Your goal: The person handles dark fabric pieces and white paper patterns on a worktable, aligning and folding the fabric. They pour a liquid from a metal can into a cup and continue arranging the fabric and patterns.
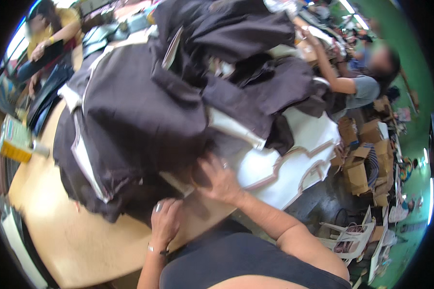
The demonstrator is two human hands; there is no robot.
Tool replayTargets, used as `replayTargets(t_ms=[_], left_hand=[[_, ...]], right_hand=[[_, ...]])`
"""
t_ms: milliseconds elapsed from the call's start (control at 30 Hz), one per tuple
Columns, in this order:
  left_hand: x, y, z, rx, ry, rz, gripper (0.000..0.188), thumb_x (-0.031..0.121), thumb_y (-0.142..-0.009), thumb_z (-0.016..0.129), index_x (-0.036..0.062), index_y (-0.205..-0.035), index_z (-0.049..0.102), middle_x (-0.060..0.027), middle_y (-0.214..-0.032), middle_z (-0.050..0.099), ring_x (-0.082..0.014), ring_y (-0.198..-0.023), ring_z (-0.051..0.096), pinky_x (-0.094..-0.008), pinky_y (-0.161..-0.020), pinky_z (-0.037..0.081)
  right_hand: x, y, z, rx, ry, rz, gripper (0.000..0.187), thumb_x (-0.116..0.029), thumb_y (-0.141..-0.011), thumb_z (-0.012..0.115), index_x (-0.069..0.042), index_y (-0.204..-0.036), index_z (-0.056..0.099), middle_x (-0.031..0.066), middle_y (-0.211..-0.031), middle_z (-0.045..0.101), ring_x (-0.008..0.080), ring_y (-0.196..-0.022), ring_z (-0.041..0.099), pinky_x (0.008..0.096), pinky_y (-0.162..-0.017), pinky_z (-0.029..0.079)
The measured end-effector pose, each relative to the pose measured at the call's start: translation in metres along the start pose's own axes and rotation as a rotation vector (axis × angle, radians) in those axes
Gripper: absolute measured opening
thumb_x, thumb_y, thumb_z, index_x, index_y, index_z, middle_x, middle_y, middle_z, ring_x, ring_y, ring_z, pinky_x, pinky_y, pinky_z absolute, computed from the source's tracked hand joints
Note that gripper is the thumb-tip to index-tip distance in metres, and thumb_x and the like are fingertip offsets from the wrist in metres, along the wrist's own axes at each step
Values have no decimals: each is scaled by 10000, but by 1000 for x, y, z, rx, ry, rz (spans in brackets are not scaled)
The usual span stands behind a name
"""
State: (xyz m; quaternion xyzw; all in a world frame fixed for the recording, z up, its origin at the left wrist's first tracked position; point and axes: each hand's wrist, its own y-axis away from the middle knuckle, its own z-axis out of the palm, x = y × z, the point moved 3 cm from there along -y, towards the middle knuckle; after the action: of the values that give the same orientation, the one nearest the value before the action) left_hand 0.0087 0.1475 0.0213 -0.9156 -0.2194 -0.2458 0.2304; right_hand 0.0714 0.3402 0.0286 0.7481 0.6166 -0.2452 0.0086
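Note:
A big heap of dark brown leather-like sheets [144, 101], folded and crumpled, covers most of the table [87, 245]. Pale undersides show along some folded edges. At the heap's near edge, my right hand [219, 180] reaches in with fingers apart, touching the material; a ring is on one finger. My left hand [166, 221] is lower and to the left, fingers curled together by the near edge of the dark sheets; whatever they hold is hidden. White sheets [255, 168] with brownish curved edges lie right of my right hand.
A yellow-and-white box [15, 139] stands at the table's left side. One person [65, 29] works at far left, and another [361, 86] reaches toward the heap from the right. Cardboard boxes [366, 164] and a white rack [352, 236] stand on the floor at right.

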Motion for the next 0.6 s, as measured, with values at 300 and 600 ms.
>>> replayTargets(t_ms=[300,600], left_hand=[[-30,23,27,-122,-34,66,220,146,-737,620,125,-951,577,-50,-1012,544,-274,-1003,503,-390,-811,419],[-30,24,22,-198,-19,77,301,189,-757,611,160,-1052,558,-22,-1113,530,-256,-1088,460,-401,-851,401]], right_hand=[[-18,-18,2,-177,170,290,870,-299,-567,712,-141,-1321,309,222,-1277,356,433,-1059,413,514,-880,395],[-21,-5,12,-21,191,225,861,-327,-576,728,-138,-1316,331,213,-1274,370,436,-1057,411,499,-857,419]])
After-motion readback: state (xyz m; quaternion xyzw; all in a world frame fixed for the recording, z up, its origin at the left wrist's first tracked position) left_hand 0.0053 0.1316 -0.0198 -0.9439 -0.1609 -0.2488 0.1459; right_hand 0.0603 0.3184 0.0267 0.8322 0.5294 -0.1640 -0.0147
